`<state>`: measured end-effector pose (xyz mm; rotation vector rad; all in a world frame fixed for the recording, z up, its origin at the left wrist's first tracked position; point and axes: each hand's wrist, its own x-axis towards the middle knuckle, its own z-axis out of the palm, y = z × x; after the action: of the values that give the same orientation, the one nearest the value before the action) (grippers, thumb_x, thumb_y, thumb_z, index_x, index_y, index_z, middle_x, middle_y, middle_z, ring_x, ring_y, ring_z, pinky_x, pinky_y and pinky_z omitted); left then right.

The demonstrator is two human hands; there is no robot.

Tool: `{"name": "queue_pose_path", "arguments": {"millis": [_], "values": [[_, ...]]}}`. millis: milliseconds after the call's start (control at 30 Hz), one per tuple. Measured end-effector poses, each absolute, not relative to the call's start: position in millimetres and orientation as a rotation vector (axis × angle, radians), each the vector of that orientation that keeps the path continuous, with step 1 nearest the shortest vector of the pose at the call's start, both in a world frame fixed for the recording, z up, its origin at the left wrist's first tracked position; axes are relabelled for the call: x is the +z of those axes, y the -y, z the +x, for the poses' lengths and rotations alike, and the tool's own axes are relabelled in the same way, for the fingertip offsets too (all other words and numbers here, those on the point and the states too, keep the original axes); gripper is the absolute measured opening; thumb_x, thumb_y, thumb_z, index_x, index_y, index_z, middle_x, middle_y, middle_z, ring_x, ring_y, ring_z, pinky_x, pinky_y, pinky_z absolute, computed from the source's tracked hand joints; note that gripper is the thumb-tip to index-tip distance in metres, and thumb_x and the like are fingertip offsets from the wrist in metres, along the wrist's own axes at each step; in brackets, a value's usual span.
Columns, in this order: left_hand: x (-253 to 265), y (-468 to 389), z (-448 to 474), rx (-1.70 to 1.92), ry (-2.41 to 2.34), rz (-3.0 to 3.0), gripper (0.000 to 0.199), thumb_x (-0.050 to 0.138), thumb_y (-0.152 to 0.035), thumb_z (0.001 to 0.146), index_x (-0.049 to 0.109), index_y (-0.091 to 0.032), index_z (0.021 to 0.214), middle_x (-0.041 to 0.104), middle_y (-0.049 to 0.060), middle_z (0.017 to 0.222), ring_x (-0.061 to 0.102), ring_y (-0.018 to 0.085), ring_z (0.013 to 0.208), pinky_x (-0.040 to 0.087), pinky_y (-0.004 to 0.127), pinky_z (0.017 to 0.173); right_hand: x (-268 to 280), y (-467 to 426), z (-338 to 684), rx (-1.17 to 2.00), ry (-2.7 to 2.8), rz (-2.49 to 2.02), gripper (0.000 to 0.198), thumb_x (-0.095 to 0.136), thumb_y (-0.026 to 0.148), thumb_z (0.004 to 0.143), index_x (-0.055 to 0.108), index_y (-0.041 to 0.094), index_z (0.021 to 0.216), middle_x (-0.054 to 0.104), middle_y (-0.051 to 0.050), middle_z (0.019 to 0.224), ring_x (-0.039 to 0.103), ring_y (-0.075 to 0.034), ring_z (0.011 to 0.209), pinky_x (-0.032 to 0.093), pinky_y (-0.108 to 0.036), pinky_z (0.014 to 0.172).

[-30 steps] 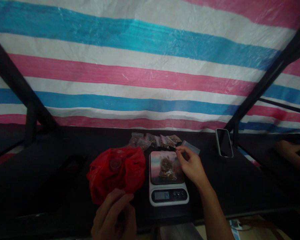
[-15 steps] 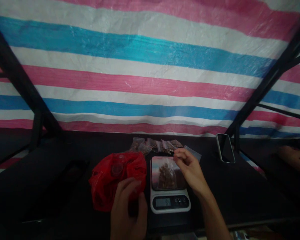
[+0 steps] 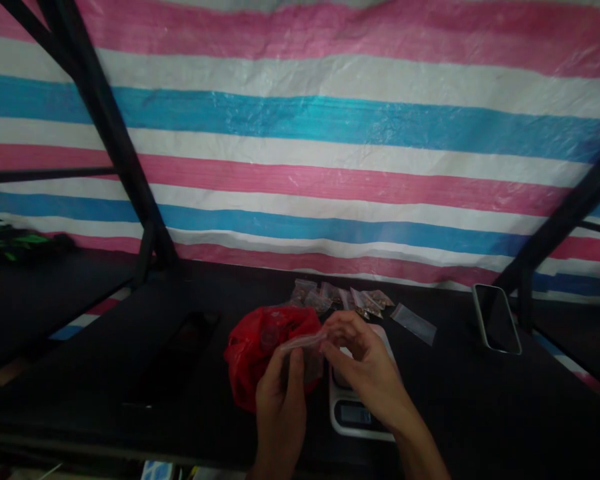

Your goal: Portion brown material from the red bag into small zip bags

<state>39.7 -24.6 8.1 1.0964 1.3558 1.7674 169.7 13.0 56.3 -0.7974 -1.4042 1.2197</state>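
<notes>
A small clear zip bag point(image 3: 313, 360) with brownish contents hangs between my two hands, its top edge running from one to the other. My left hand point(image 3: 283, 393) grips the bag's left side between thumb and fingers. At the top right corner, the fingertips of my right hand point(image 3: 363, 360) pinch the edge. Behind the bag sits a crumpled red plastic bag point(image 3: 247, 353). Below my right hand is a white digital scale point(image 3: 337, 413), its plate partly hidden and its display too dim to read.
Several filled small zip bags point(image 3: 367, 301) lie at the back of the black table point(image 3: 445, 413). A flat clear zip bag point(image 3: 414, 324) lies to their right. One phone point(image 3: 497, 319) leans at the right post; a dark flat device point(image 3: 175, 360) lies at left.
The filled zip bag has been lifted off the scale and is now held in both hands above the red bag's right side. My view has shifted left.
</notes>
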Motion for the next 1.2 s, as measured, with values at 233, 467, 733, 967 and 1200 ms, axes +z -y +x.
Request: {"name": "queue_pose_path", "arguments": {"millis": [233, 467, 733, 967, 1200], "values": [[6, 27, 24, 1.755, -1.334, 1.099, 0.050, 0.064, -0.067, 0.093, 0.081, -0.020, 0.095, 0.084, 0.008, 0.095, 0.079, 0.021, 0.081, 0.066, 0.028, 0.077, 55, -13, 149, 1.230, 1.386, -0.771, 0.023, 0.080, 0.031, 0.086, 0.067, 0.026, 0.105, 0.072, 0.001, 0.091, 0.064, -0.017, 0.082, 0.051, -0.027, 0.075], [6, 28, 7, 1.745, -1.283, 1.064, 0.048, 0.065, -0.066, 0.093, 0.082, -0.021, 0.096, 0.085, 0.008, 0.097, 0.081, 0.022, 0.083, 0.067, 0.031, 0.081, 50, -13, 129, 1.288, 1.386, -0.795, 0.020, 0.079, 0.036, 0.090, 0.062, 0.026, 0.095, 0.065, 0.004, 0.083, 0.061, -0.015, 0.076, 0.050, -0.025, 0.071], [5, 31, -15, 1.775, -1.333, 1.051, 0.046, 0.063, -0.064, 0.095, 0.083, -0.022, 0.095, 0.085, 0.008, 0.094, 0.081, 0.023, 0.081, 0.068, 0.033, 0.077, 42, -14, 100, 1.242, 1.441, -0.792, 0.017, 0.078, 0.030, 0.088, 0.065, 0.026, 0.098, 0.068, 0.001, 0.087, 0.066, -0.017, 0.082, 0.054, -0.027, 0.077], [2, 32, -29, 1.798, -1.365, 1.078, 0.043, 0.060, -0.059, 0.098, 0.081, -0.022, 0.098, 0.084, 0.009, 0.099, 0.080, 0.023, 0.087, 0.067, 0.031, 0.080, 38, -16, 80, 1.305, 1.397, -0.736, 0.029, 0.080, 0.028, 0.085, 0.065, 0.028, 0.109, 0.071, 0.003, 0.088, 0.070, -0.016, 0.085, 0.057, -0.027, 0.080], [1, 30, -38, 1.804, -1.298, 1.043, 0.047, 0.059, -0.062, 0.098, 0.081, -0.020, 0.099, 0.083, 0.011, 0.101, 0.079, 0.024, 0.091, 0.066, 0.034, 0.085, 39, -17, 72, 1.323, 1.398, -0.764, 0.033, 0.084, 0.034, 0.085, 0.065, 0.028, 0.112, 0.073, 0.001, 0.090, 0.071, -0.017, 0.085, 0.057, -0.027, 0.079]]}}
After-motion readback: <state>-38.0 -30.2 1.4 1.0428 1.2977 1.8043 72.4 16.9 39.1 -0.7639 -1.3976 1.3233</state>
